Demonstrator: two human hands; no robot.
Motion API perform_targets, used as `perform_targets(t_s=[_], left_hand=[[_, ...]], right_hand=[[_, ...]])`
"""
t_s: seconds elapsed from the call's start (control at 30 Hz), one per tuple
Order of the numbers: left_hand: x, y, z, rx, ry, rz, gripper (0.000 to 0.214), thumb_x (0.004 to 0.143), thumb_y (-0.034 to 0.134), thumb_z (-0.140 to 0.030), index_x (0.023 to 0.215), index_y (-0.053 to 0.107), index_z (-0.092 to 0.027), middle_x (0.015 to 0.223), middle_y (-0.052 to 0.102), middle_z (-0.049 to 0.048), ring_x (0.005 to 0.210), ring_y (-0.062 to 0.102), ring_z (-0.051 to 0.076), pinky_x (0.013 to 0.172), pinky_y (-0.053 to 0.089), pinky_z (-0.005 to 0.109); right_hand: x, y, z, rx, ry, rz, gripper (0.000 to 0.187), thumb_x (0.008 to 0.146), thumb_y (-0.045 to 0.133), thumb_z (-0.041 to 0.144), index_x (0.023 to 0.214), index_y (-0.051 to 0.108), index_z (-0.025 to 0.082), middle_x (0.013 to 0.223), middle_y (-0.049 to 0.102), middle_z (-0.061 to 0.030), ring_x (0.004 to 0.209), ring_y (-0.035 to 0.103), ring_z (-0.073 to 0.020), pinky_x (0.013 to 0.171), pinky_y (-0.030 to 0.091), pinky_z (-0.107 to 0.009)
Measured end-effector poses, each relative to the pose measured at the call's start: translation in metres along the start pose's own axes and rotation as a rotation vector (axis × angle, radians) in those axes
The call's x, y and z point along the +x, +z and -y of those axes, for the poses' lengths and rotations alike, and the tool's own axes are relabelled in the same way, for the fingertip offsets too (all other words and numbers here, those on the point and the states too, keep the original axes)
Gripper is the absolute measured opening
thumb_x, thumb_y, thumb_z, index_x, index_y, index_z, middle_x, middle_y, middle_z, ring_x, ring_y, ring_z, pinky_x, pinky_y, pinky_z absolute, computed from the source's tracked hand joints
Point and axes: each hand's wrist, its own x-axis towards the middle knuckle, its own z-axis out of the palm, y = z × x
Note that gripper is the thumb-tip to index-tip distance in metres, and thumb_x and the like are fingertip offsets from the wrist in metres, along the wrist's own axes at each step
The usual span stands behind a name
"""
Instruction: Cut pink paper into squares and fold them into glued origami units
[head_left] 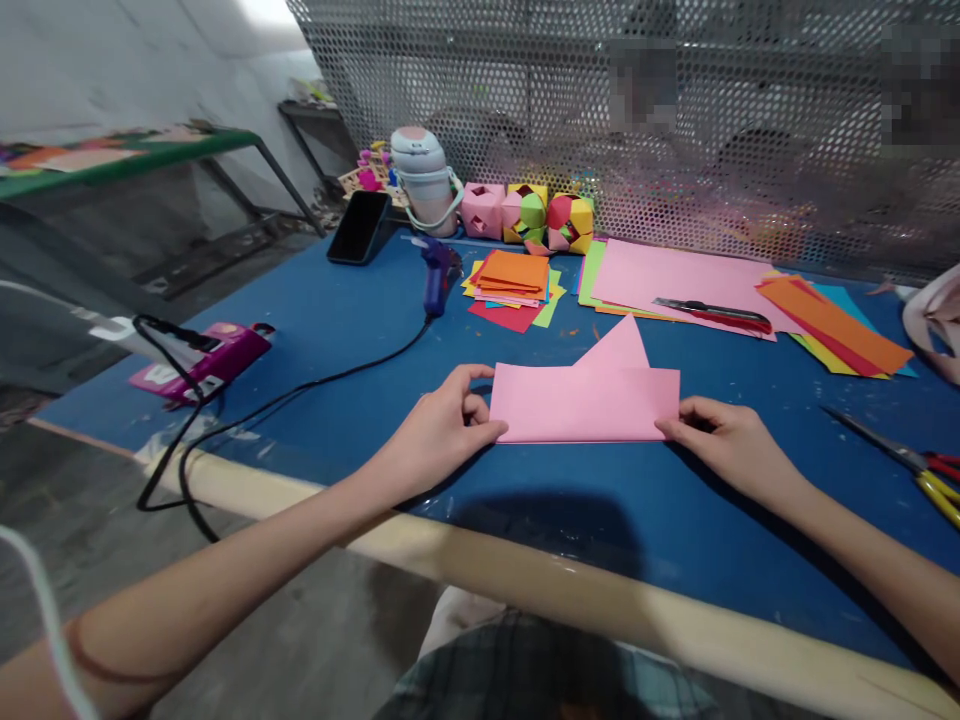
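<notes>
A folded sheet of pink paper [574,405] is held between my two hands just over the blue tabletop. Its long fold faces me, and a pointed flap sticks up behind the top edge. My left hand [457,420] pinches the left end, thumb in front near the lower corner. At the right end, my right hand [709,425] grips the lower corner between thumb and fingers. Beyond the paper lie a stack of small colored paper squares [514,275] and large pink sheets [682,275] with a box cutter [712,312] on top.
A blue glue gun [435,280] trails its black cord toward a magenta power strip [214,355]. Scissors [900,455] lie at right, near colored paper strips [840,320]. At the back are a phone [360,228], a bottle [424,180] and folded paper cubes [525,215] before a perforated metal panel [495,60].
</notes>
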Motion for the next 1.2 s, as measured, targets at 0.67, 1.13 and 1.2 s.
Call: perform_targets(t_s=[0.67, 1.13, 1.2], left_hand=[[-0.007, 0.004, -0.002, 0.162, 0.087, -0.046, 0.049, 0.077, 0.053, -0.031, 0.122, 0.037, -0.018, 0.066, 0.056, -0.0064, 0.062, 0.057, 0.014, 0.063, 0.041, 0.025], [-0.007, 0.007, -0.003, 0.249, 0.128, -0.04, 0.048, 0.08, 0.05, -0.027, 0.125, 0.037, -0.015, 0.07, 0.056, -0.0033, 0.07, 0.06, 0.017, 0.066, 0.044, 0.027], [-0.007, 0.007, -0.003, 0.256, 0.137, -0.028, 0.047, 0.081, 0.049, -0.026, 0.125, 0.037, -0.013, 0.071, 0.057, -0.0024, 0.072, 0.06, 0.017, 0.067, 0.044, 0.028]], right_hand=[[-0.002, 0.007, -0.011, -0.041, -0.127, -0.042, 0.017, 0.086, 0.052, 0.033, 0.088, 0.06, 0.019, 0.072, 0.065, -0.0015, 0.06, 0.058, -0.0136, 0.056, 0.044, -0.024], [-0.006, 0.009, -0.011, -0.175, -0.271, -0.071, 0.019, 0.09, 0.048, 0.029, 0.105, 0.052, 0.019, 0.075, 0.061, -0.0019, 0.063, 0.059, -0.0147, 0.056, 0.045, -0.025], [-0.005, 0.01, -0.012, -0.2, -0.315, -0.081, 0.016, 0.09, 0.048, 0.028, 0.102, 0.053, 0.018, 0.077, 0.063, -0.0031, 0.068, 0.061, -0.0156, 0.06, 0.046, -0.026]])
